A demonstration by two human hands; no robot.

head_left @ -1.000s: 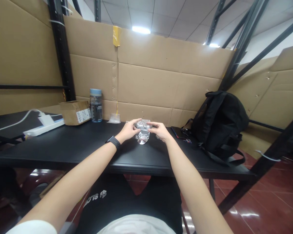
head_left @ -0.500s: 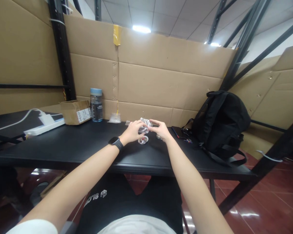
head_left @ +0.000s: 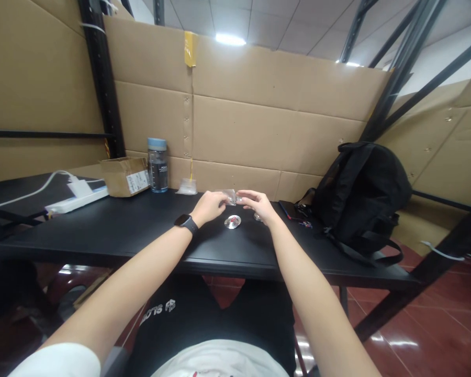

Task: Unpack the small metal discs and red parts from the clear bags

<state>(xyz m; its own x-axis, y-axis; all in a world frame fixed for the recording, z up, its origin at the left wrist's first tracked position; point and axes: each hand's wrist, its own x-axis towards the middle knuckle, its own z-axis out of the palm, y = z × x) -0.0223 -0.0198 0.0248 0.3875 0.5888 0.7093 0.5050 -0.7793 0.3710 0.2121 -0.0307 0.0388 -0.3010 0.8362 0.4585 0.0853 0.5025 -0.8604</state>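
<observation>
Head view: left hand and right hand pinch a small clear plastic bag between them, held just above the black desk. A shiny metal disc lies on the desk directly below the bag, between the hands.

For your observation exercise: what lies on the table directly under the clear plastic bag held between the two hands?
Under the clear plastic bag, pinched by the left hand and right hand, a small silver disc lies on the black table. The bag's contents cannot be made out.
</observation>
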